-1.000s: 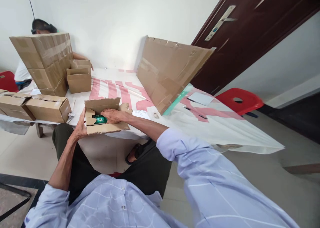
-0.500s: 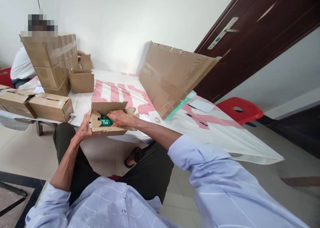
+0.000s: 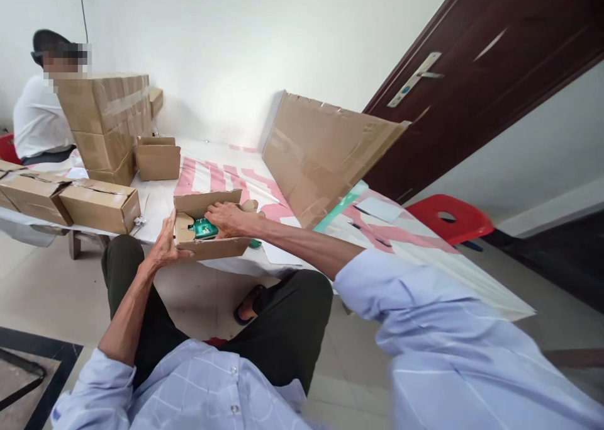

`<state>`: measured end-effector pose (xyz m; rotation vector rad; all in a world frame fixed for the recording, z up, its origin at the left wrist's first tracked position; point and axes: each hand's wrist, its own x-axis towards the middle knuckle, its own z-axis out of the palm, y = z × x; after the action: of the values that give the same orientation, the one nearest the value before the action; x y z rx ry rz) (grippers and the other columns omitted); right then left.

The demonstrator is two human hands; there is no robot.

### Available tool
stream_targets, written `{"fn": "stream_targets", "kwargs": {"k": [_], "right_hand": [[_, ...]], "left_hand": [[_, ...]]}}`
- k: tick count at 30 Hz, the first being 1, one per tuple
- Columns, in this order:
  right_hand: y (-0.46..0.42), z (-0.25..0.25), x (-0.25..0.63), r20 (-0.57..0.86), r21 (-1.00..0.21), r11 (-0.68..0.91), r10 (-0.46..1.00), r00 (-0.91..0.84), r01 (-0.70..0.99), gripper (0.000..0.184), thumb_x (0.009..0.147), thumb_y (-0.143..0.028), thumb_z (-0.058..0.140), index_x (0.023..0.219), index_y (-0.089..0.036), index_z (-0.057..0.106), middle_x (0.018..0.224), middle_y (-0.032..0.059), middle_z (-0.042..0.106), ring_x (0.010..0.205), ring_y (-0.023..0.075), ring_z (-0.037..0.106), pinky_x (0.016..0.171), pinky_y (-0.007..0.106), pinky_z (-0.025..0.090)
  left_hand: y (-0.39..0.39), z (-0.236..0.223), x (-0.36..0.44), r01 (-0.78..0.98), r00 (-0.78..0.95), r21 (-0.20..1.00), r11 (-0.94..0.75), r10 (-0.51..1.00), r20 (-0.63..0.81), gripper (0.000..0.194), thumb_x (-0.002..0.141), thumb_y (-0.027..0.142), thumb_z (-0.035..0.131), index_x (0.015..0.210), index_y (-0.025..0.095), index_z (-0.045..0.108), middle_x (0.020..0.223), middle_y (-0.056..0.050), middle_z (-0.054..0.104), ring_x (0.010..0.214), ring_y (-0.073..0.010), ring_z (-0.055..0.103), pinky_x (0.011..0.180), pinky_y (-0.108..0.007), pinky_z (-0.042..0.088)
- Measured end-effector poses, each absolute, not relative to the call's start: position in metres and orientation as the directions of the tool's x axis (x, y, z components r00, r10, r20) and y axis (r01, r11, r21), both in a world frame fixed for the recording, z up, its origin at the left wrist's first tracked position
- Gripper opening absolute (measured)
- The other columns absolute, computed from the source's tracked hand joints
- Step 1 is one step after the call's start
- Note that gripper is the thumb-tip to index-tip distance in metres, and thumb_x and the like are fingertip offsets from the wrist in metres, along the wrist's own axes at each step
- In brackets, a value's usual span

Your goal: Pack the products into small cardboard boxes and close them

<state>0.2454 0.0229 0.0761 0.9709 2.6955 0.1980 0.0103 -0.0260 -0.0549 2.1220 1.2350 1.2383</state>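
Observation:
A small open cardboard box [image 3: 214,248] rests at the near edge of the table [image 3: 425,247]. My left hand [image 3: 166,244] grips its left end, fingers wrapped round the wall. My right hand [image 3: 229,218] reaches into the box from the right, fingers curled over a green packet [image 3: 204,228] that lies inside. A second bit of green [image 3: 255,243] shows just outside the box's right end.
A big flattened carton [image 3: 321,153] leans against the wall. Closed cartons [image 3: 101,204] lie at the left, with a tall taped carton [image 3: 111,121] and a small box [image 3: 158,159] behind. Another person [image 3: 40,118] sits far left. A red stool [image 3: 448,216] stands by the dark door [image 3: 495,71].
The box has tipped and lifted slightly at its near side between my hands. My right hand stays inside on the green packet. The view has shifted a little, and the other person sits more upright.

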Motion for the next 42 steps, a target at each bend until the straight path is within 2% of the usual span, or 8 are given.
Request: {"fn": "stream_targets", "kwargs": {"k": [6,17,26,29,34,36,40,42], "right_hand": [[0.032,0.116,0.265,-0.139,0.211,0.764,0.641,-0.755,0.610,0.049,0.085,-0.042,0.084,0.122,-0.013,0.071,0.127,0.0196,0.070,0.121,0.0369,0.062,0.093,0.040,0.048],[0.054,0.121,0.297,-0.136,-0.105,0.652,0.739,-0.660,0.751,0.062,0.076,-0.059,0.087,0.122,-0.020,0.073,0.112,0.0090,0.077,0.103,0.0293,0.069,0.083,0.033,0.048],[0.041,0.129,0.297,-0.179,-0.095,0.640,0.743,-0.645,0.763,0.072,0.074,-0.048,0.089,0.136,-0.019,0.067,0.132,0.0129,0.074,0.115,0.0316,0.069,0.090,0.034,0.053],[0.037,0.145,0.319,-0.040,-0.264,0.580,0.791,-0.610,0.770,0.072,0.074,-0.048,0.087,0.137,-0.018,0.069,0.136,0.0142,0.073,0.119,0.0343,0.069,0.095,0.039,0.055],[0.024,0.140,0.342,0.255,-0.797,0.450,0.855,-0.451,0.403,0.077,0.076,-0.062,0.079,0.137,-0.016,0.071,0.135,0.0124,0.075,0.121,0.0340,0.070,0.101,0.044,0.058],[0.016,0.126,0.334,0.295,-0.886,0.408,0.863,-0.410,0.219,0.076,0.074,-0.064,0.080,0.132,-0.016,0.073,0.129,0.0108,0.078,0.118,0.0324,0.072,0.100,0.044,0.059],[-0.001,0.096,0.300,0.289,-0.956,0.285,0.859,-0.423,-0.073,0.072,0.072,-0.067,0.082,0.125,-0.018,0.075,0.122,0.0090,0.081,0.109,0.0291,0.076,0.096,0.041,0.062],[-0.007,0.088,0.284,0.264,-0.964,0.212,0.845,-0.465,-0.163,0.069,0.073,-0.068,0.084,0.121,-0.019,0.076,0.116,0.0084,0.082,0.102,0.0266,0.077,0.091,0.037,0.063]], "left_hand": [[-0.018,-0.043,0.012,0.510,0.243,0.656,-0.556,0.825,0.510,0.134,0.070,0.044,0.094,0.175,0.022,0.014,0.160,-0.021,0.044,0.150,-0.0432,0.043,0.125,-0.058,0.042],[-0.003,-0.044,0.014,0.541,0.206,0.677,-0.498,0.860,0.468,0.140,0.062,0.046,0.098,0.174,0.018,0.019,0.154,-0.021,0.048,0.146,-0.0419,0.045,0.122,-0.053,0.044],[0.001,-0.048,0.008,0.530,0.233,0.681,-0.506,0.859,0.457,0.143,0.061,0.040,0.099,0.174,0.017,0.015,0.157,-0.022,0.044,0.148,-0.0431,0.043,0.124,-0.056,0.042],[0.004,-0.047,0.007,0.539,0.177,0.701,-0.468,0.876,0.449,0.140,0.061,0.039,0.098,0.173,0.015,0.018,0.154,-0.023,0.047,0.146,-0.0424,0.046,0.124,-0.056,0.042],[0.015,-0.037,-0.009,0.563,0.185,0.681,-0.468,0.875,0.448,0.135,0.057,0.040,0.100,0.170,0.020,0.028,0.158,-0.021,0.047,0.152,-0.0442,0.042,0.127,-0.061,0.039],[0.011,-0.024,-0.018,0.617,0.170,0.630,-0.471,0.861,0.479,0.127,0.059,0.039,0.100,0.167,0.022,0.036,0.163,-0.020,0.044,0.156,-0.0445,0.039,0.128,-0.061,0.038],[-0.019,0.028,-0.022,0.639,0.086,0.551,-0.536,0.762,0.642,0.098,0.088,0.050,0.081,0.169,0.027,0.032,0.169,-0.019,0.038,0.155,-0.0386,0.044,0.112,-0.050,0.056],[-0.036,0.063,-0.015,0.575,0.166,0.494,-0.653,0.684,0.710,0.112,0.086,0.063,0.083,0.173,0.032,0.019,0.175,-0.018,0.029,0.155,-0.0396,0.044,0.106,-0.048,0.060]]}}
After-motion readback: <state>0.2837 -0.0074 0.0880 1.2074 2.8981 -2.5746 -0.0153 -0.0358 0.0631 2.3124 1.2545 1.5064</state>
